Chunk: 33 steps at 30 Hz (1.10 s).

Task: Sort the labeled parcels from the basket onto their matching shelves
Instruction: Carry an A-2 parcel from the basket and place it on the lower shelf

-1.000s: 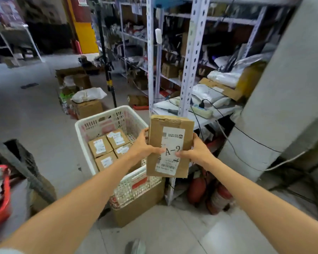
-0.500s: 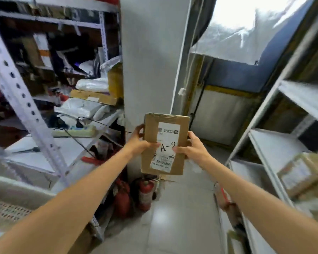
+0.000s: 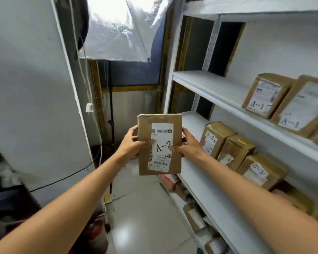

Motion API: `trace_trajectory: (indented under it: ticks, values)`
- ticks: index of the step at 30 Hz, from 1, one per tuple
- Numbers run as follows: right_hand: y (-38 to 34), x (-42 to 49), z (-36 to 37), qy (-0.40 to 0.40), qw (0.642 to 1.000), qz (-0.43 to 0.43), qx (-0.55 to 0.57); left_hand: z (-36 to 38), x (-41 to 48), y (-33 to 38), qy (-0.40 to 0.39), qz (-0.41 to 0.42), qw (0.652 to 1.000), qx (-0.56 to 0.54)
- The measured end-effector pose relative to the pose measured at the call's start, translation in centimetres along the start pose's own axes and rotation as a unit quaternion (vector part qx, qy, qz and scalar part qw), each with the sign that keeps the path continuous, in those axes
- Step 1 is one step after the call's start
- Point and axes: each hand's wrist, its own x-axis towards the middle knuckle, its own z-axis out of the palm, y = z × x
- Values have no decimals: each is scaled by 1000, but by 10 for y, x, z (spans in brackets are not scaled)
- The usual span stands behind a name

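While we hold it upright between both hands, A-2 parcel point(image 3: 159, 144) sits centre-front, label facing us. L hand point(image 3: 131, 143) closed on its left edge, R hand point(image 3: 188, 143) closed on its right edge, thumbs on the label. Handling est.: flat stiff cardboard, prob. light; side-edge hold suits it. Middle shelf point(image 3: 193, 120), just right of R hand: three A-2 boxes point(image 3: 214, 138). Upper shelf point(image 3: 209, 83), above-right: A-1 boxes point(image 3: 266, 95).
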Motion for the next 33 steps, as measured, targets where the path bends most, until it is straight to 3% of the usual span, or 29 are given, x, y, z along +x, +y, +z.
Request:
trace_trajectory:
  ticks: [8,16,25,28,33]
  values:
    - [25,0,-26,83,995,44,-45,36,46,-14,-92,-24,995,-16]
    - [41,58,-53,153,987,40,-41,62,123,-9,-109,6,994,16]
    - [50,148,-75,214,970,-16,-113,75,207,-16,-123,29,990,65]
    - [61,167,-91,210,964,-10,-162,81,232,-30,-133,14,988,77]
    - [93,188,-99,202,966,53,-150,96,271,-57,-157,-21,982,104]
